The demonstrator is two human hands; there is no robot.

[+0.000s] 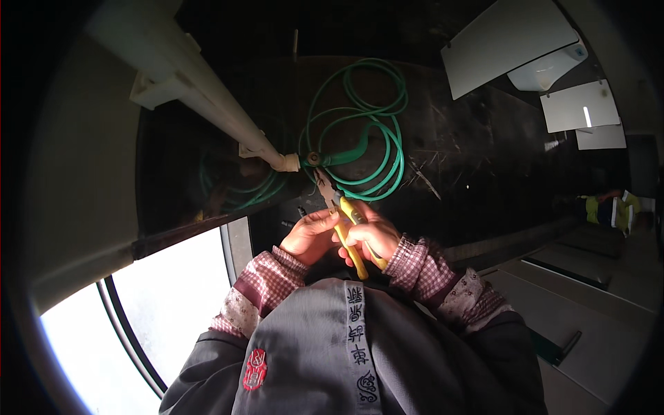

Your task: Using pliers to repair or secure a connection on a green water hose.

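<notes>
Pliers (pixel 351 250) in grip of right hand (pixel 377 232), left hand (pixel 310 235) partly hidden, grip unclear.

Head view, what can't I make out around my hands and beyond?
Head view:
Yellow-handled pliers: whether their tips touch the round fitting, too dark to tell.
Left hand: whatever it may pinch, covered by its own fingers.
Green hose: where its ends lie, lost in shadow.
Yellow-green item, far right: too small to identify.
</notes>
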